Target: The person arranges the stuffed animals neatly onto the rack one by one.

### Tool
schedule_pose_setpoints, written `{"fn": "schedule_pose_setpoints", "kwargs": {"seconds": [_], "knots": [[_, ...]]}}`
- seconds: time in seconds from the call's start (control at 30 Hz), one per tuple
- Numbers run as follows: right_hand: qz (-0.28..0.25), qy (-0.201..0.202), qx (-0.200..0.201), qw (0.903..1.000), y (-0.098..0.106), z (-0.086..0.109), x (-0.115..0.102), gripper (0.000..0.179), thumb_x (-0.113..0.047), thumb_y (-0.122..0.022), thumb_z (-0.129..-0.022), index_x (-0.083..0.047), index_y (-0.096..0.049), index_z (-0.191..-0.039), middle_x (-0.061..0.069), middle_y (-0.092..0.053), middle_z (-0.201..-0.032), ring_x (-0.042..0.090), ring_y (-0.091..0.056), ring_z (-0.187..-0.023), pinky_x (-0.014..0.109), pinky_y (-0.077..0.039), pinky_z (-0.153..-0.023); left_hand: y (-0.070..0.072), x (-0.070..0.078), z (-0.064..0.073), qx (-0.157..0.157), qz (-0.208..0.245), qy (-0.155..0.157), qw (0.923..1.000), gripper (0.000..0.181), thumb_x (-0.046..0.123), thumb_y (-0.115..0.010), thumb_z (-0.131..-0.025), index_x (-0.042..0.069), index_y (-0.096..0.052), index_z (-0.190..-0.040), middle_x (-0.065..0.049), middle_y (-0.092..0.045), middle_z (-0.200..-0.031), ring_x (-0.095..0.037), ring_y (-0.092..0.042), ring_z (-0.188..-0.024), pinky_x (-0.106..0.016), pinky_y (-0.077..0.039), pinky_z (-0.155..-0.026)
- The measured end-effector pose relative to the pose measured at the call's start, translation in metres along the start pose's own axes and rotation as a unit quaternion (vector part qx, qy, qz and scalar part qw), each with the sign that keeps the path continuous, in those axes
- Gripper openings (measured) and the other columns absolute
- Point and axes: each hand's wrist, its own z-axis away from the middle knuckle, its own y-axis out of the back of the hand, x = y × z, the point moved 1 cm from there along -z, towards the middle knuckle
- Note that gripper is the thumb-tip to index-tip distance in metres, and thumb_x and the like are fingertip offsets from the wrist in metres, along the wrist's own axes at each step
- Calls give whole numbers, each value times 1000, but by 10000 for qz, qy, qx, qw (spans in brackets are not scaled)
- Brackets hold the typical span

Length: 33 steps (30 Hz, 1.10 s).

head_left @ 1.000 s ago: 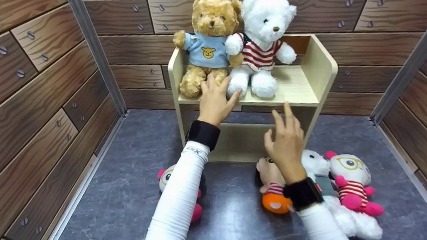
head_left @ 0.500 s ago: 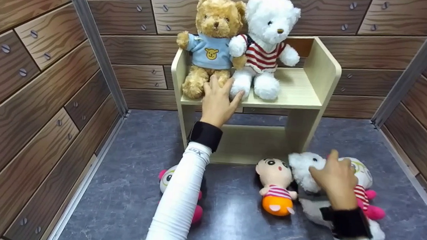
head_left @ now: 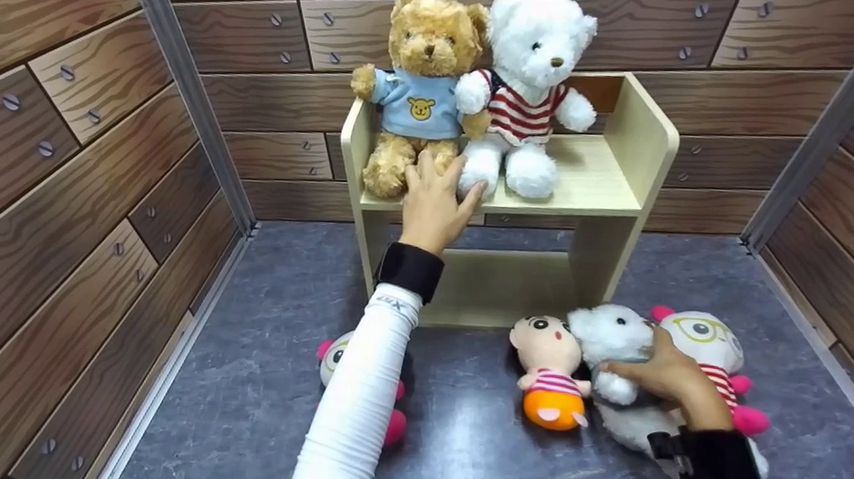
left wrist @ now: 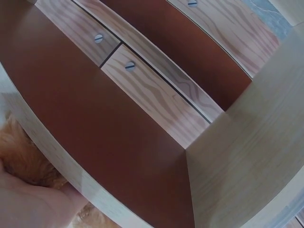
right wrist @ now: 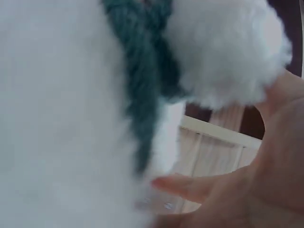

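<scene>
Green-clad white toy point(head_left: 610, 339) lies on grey floor point(head_left: 259, 378) amid plank-patterned walls point(head_left: 744, 104).

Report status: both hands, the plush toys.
Left hand touching brown bear. Right hand gripping white plush on floor. Doll, pink-eared toy close beside it.

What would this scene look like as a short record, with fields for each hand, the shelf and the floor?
Left hand: touches a leg of the brown bear
Right hand: grips the white plush in green
Shelf: brown bear and striped white bear, seated side by side
Floor: orange-bottomed doll; pink toy with glasses at right; another pink toy partly hidden by left sleeve
</scene>
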Motion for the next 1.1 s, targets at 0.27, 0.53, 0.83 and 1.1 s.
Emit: {"fn": "schedule_pose_setpoints", "kwargs": {"seconds": [0.27,0.53,0.83,1.1], "knots": [[-521,115,-303,9981,-19,2,14,116,-47,-80,-81,15,-9,-149,42,-35,-142,48,-45,-125,56,-43,-102,-2,-1,1,-77,-13,57,10000,60,60,-49,-98,23,-53,-146,-24,-30,-155,-39,-40,-127,-44,-56,-86],[-930,-448,-750,9918,-11,12,25,98,-54,-60,-93,12,-14,-150,40,-38,-137,38,-58,-106,44,-56,-66,-2,2,3,60,-70,-14,10000,59,59,-49,-98,23,-54,-145,-25,-32,-152,-39,-42,-124,-44,-57,-81],[-1733,-106,-1355,9755,-11,26,47,100,-19,-68,-87,1,2,-156,41,-26,-138,27,-62,-79,41,-57,-59,-1,4,2,28,-107,-40,9999,60,60,-48,-98,23,-53,-146,-25,-32,-153,-39,-41,-124,-43,-57,-82],[-1190,480,-1142,9851,-22,37,43,122,-5,-82,-71,3,7,-154,48,-27,-136,35,-63,-85,46,-58,-67,-1,2,1,49,-31,-21,10000,60,59,-49,-98,23,-53,-146,-24,-30,-154,-39,-41,-124,-44,-57,-82]]}}
